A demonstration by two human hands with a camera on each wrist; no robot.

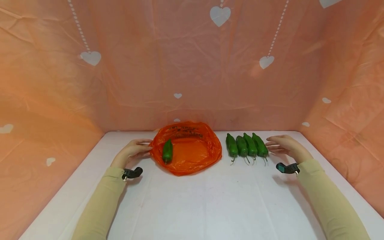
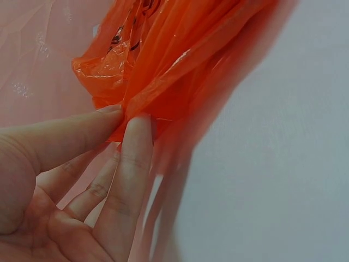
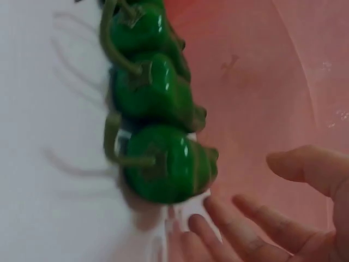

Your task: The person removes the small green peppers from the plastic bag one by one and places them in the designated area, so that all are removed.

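Left hand [image 1: 132,151] pinching orange bag [image 1: 192,150] rim; right hand [image 1: 285,145] open beside 4 peppers [image 1: 246,145].

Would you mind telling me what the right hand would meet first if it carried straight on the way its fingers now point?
Most likely the rightmost green pepper in the row of four. The right hand lies open beside it, fingers pointing leftward at it, with a small gap in the right wrist view; the depth is hard to judge.
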